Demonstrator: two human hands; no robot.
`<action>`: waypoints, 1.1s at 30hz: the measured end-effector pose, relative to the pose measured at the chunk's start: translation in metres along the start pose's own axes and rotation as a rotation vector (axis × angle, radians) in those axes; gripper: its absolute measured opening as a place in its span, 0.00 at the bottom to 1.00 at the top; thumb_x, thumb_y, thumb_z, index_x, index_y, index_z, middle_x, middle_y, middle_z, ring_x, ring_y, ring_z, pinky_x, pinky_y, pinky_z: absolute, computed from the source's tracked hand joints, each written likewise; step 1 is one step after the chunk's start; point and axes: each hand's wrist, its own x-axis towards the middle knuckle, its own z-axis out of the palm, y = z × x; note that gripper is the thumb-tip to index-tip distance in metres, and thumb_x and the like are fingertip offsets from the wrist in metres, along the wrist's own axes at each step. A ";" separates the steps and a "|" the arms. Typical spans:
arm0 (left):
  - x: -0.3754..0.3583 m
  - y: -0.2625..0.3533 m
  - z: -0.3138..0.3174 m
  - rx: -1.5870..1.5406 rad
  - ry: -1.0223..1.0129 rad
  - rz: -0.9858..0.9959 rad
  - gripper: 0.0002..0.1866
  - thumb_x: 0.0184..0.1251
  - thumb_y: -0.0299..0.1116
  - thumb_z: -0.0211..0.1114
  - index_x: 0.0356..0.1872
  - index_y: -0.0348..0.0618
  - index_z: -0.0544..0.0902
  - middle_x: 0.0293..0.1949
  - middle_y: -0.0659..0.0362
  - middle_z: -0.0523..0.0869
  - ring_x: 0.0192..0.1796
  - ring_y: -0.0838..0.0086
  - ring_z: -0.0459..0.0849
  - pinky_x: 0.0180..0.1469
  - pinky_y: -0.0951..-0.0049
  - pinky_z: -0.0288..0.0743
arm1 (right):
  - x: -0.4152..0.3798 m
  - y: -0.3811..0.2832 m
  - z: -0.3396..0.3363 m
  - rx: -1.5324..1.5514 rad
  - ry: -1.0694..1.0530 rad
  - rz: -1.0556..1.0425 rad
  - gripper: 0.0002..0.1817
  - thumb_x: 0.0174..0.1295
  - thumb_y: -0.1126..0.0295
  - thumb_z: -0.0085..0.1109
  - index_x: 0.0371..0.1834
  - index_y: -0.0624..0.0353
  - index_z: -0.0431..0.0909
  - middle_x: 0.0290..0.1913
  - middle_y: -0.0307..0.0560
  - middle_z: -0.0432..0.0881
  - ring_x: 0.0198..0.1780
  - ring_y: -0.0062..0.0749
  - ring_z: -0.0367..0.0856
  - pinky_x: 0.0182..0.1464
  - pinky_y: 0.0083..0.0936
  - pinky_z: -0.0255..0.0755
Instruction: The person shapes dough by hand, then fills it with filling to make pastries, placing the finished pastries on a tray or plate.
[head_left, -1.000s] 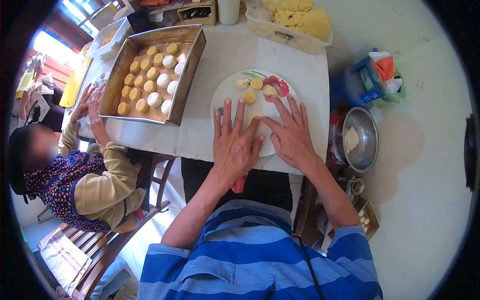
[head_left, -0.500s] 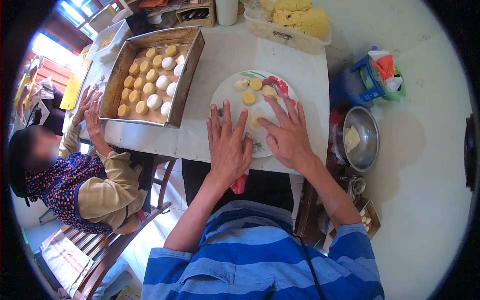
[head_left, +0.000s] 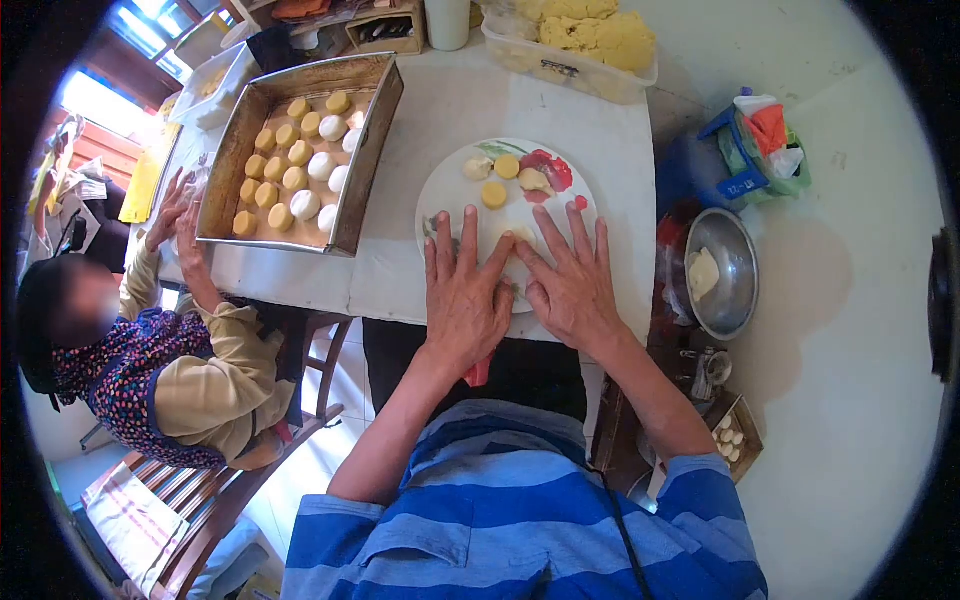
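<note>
A white floral plate [head_left: 445, 190] lies before me at the table's front edge. On its near part, a flattened pale piece of dough [head_left: 518, 236] is partly covered by my fingers. My left hand [head_left: 465, 300] has its fingers spread, the index tip touching the dough. From the other side my right hand [head_left: 575, 295], fingers also spread, brings its index tip to the same dough, almost meeting the left one. Farther back on the plate are two yellow discs, one [head_left: 507, 166] behind the other [head_left: 494, 195], and two pale dough lumps, left [head_left: 478, 168] and right [head_left: 537, 181].
A metal tray [head_left: 370, 165] holds yellow discs and white balls. Behind stands a plastic tub of yellow dough [head_left: 598, 45]. To the right are a steel bowl [head_left: 740, 290] with dough and a blue bin [head_left: 735, 150]. Another person's hands [head_left: 180, 220] work left of the tray.
My right hand has shifted slightly down and right, uncovering more of the right dough lump. My left hand has moved a little right, bringing the two index fingertips together on the flattened dough.
</note>
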 end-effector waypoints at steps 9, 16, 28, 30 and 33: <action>0.002 0.004 -0.003 0.109 -0.011 -0.016 0.28 0.72 0.36 0.61 0.74 0.56 0.79 0.86 0.41 0.53 0.87 0.34 0.43 0.83 0.30 0.42 | 0.003 0.012 -0.004 -0.047 -0.042 -0.003 0.26 0.68 0.61 0.60 0.70 0.41 0.83 0.86 0.50 0.58 0.87 0.64 0.47 0.82 0.73 0.37; 0.009 0.002 -0.002 0.139 -0.012 0.008 0.30 0.74 0.37 0.61 0.77 0.58 0.77 0.86 0.42 0.52 0.87 0.34 0.42 0.83 0.30 0.40 | 0.007 0.016 -0.002 -0.008 -0.027 -0.007 0.25 0.68 0.61 0.60 0.69 0.42 0.84 0.87 0.48 0.58 0.87 0.64 0.48 0.82 0.73 0.38; 0.005 0.000 -0.004 0.081 -0.044 -0.002 0.30 0.78 0.39 0.58 0.80 0.57 0.73 0.87 0.41 0.50 0.87 0.36 0.41 0.83 0.30 0.39 | 0.016 0.016 -0.002 0.002 -0.042 -0.009 0.24 0.69 0.60 0.59 0.68 0.46 0.85 0.88 0.51 0.54 0.87 0.64 0.44 0.82 0.75 0.40; 0.005 -0.001 -0.004 0.111 -0.057 0.003 0.29 0.79 0.40 0.58 0.80 0.57 0.73 0.86 0.41 0.50 0.87 0.36 0.41 0.83 0.30 0.39 | 0.015 0.015 -0.009 0.006 -0.062 -0.008 0.24 0.69 0.59 0.59 0.68 0.45 0.84 0.87 0.51 0.55 0.87 0.65 0.45 0.82 0.75 0.39; 0.008 -0.003 -0.006 0.121 -0.060 0.011 0.29 0.79 0.40 0.59 0.80 0.56 0.72 0.86 0.40 0.51 0.87 0.36 0.41 0.83 0.31 0.39 | 0.008 0.013 0.001 0.024 -0.049 0.009 0.24 0.69 0.59 0.60 0.68 0.45 0.84 0.87 0.52 0.57 0.87 0.65 0.46 0.82 0.74 0.39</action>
